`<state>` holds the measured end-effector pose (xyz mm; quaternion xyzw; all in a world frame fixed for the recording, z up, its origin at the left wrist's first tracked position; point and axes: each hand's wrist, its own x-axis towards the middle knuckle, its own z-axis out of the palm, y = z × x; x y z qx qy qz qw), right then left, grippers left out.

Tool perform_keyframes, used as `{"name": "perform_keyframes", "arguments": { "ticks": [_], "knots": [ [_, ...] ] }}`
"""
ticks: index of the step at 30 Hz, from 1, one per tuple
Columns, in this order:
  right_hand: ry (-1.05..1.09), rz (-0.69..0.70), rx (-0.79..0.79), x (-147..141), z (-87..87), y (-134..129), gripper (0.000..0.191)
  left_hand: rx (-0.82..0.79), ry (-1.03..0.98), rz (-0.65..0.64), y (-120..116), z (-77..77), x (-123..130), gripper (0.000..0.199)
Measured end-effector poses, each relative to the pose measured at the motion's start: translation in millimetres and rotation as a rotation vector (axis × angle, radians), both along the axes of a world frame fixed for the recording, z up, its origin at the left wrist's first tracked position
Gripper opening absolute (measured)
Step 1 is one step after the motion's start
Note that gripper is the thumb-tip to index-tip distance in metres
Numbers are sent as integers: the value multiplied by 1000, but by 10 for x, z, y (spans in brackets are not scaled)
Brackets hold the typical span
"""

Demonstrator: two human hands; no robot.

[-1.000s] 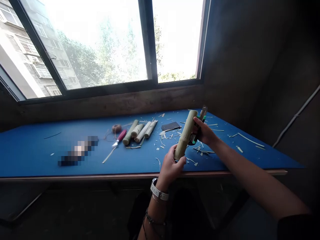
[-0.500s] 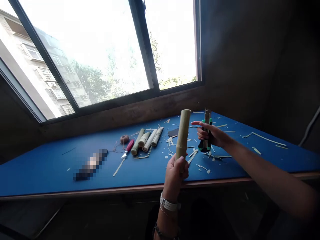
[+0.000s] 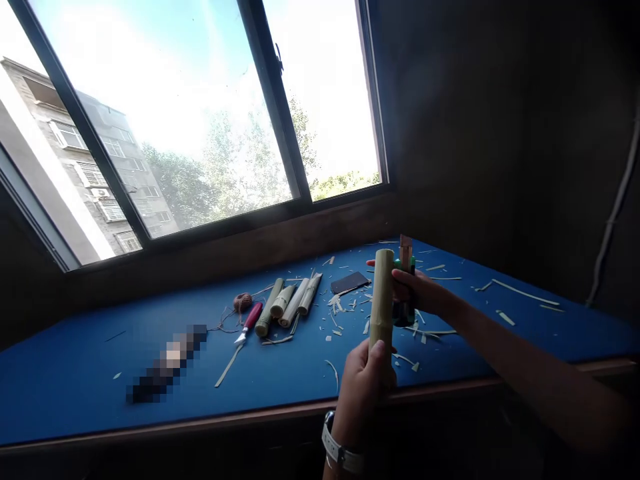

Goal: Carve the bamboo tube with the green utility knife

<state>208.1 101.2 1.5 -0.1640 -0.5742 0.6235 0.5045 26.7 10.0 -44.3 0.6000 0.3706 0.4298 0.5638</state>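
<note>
My left hand (image 3: 367, 377), with a white watch on the wrist, is wrapped round the lower end of a pale green bamboo tube (image 3: 383, 293) held upright. Just right of the tube, my right hand (image 3: 413, 290) grips a black and green tool (image 3: 406, 253) with a brownish upper part. The tube hides part of the fingers and of the tool. Whether tool and tube touch cannot be made out.
On the blue table (image 3: 280, 373) lie several bamboo pieces (image 3: 290, 303), a red-handled knife (image 3: 251, 320), a twine ball (image 3: 243, 302), a dark flat object (image 3: 349, 283), a pixelated item (image 3: 167, 363) and scattered shavings. A window (image 3: 200, 133) stands behind.
The bamboo tube and my left hand have moved right and lower in view, and the tube now overlaps my right hand and its tool. The view has shifted slightly upward.
</note>
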Motion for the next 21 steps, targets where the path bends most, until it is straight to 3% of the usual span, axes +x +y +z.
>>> {"name": "perform_keyframes", "arguments": {
  "ticks": [3,7,12,15,18,21],
  "knots": [
    [4,-70,-49,-18,0,-10,41,131,101,93,-37,17,52,44],
    [-1,-58,-43,-33,-26,-11,47,303,221,230,-84,40,72,36],
    [-13,17,20,-5,-61,-16,60,303,238,262,-86,85,136,48],
    [-16,47,57,27,-70,-19,62,381,326,272,-71,180,181,43],
    [-34,43,61,38,-82,0,58,415,356,223,-44,255,181,34],
    [-50,92,69,23,-106,45,48,363,234,154,-14,252,128,32]
  ]
}}
